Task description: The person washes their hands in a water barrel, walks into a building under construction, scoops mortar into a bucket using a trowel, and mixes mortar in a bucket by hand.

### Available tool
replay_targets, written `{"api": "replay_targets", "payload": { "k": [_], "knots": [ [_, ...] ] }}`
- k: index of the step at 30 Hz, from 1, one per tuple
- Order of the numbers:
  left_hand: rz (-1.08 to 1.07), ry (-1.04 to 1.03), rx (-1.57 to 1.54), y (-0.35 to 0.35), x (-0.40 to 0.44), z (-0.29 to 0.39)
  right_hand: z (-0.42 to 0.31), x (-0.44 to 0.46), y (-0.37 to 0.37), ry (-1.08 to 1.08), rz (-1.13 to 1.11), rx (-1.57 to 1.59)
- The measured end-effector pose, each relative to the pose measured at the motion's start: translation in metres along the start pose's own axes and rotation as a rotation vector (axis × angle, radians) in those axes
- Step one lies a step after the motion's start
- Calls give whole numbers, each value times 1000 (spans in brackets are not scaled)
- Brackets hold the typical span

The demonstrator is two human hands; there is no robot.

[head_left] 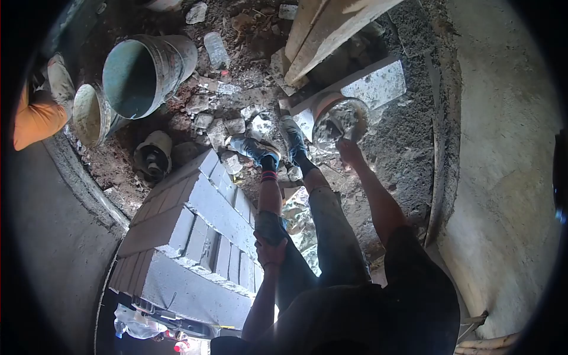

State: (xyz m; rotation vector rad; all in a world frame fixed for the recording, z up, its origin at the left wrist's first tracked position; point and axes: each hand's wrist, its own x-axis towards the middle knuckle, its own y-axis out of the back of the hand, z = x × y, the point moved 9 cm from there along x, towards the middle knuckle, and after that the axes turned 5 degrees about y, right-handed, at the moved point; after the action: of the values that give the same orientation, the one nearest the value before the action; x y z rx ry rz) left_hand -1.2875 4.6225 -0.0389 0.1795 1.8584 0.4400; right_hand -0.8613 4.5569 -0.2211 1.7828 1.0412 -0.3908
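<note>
My right hand (350, 152) is closed at the near rim of a round bucket (319, 112). It grips what looks like a trowel (337, 126), whose blade lies in the grey, wet-looking mix inside. The handle is mostly hidden by my fingers. Below and to the left, my left hand (271, 251) is wrapped round my bent left knee (270, 228), with no tool visible in it. Both my shoes stand on rubble just left of the bucket.
A stack of grey blocks (177, 231) rises at my left. Further off lie large buckets (142, 77), a clear plastic bottle (216, 49) and broken stones. A pale board (378, 83) lies behind the bucket. A concrete wall (503, 154) runs along the right; an orange-clothed person (38, 121) is far left.
</note>
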Motion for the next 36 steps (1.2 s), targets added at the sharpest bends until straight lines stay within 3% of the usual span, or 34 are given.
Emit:
{"api": "replay_targets", "payload": {
  "k": [1,3,4,6,7,10,11,13,15,17,18,19,20,23,25,29,31,32,33,35,36],
  "knots": [
    [35,-36,-4,1,-1,0,-10,2,9,-14,-3,2],
    [64,-72,9,3,-3,-3,2,6,-10,-316,-205,550],
    [63,-67,28,4,-3,-3,0,1,-12,-326,-199,555],
    [67,-76,44,7,-2,4,-14,4,-20,-316,-150,1073],
    [49,-58,53,8,-1,3,-12,5,-41,-480,-226,1334],
    [55,-59,86,8,1,1,-40,-1,-54,-534,-144,1914],
    [73,-71,95,10,3,2,-43,-5,-52,-529,-140,1930],
    [78,-75,111,13,4,2,-61,-13,-44,-582,-201,2457],
    [71,-83,121,14,3,3,-57,-21,-32,-590,-157,2470],
    [58,-81,103,14,4,6,-36,-32,4,-510,9,1418],
    [60,-90,99,15,3,9,-38,-37,29,-479,34,1102],
    [53,-79,103,17,1,11,-31,-35,37,-473,37,1103],
    [47,-63,106,19,0,11,-44,-25,81,-149,146,407],
    [63,-64,81,15,1,7,-91,-15,118,32,105,-389],
    [61,-59,74,14,0,7,-108,8,113,188,60,-696],
    [60,-35,46,12,0,4,-105,71,56,321,96,-797],
    [43,-28,28,10,-1,2,-90,95,35,196,159,-732],
    [20,-22,25,10,1,1,-101,91,25,231,321,-924],
    [15,-9,40,9,7,1,-97,97,13,223,303,-918],
    [62,-51,2,9,0,1,-75,86,15,44,206,-554],
    [71,-78,-7,4,4,-3,-79,77,10,236,82,-714]
  ]
}}
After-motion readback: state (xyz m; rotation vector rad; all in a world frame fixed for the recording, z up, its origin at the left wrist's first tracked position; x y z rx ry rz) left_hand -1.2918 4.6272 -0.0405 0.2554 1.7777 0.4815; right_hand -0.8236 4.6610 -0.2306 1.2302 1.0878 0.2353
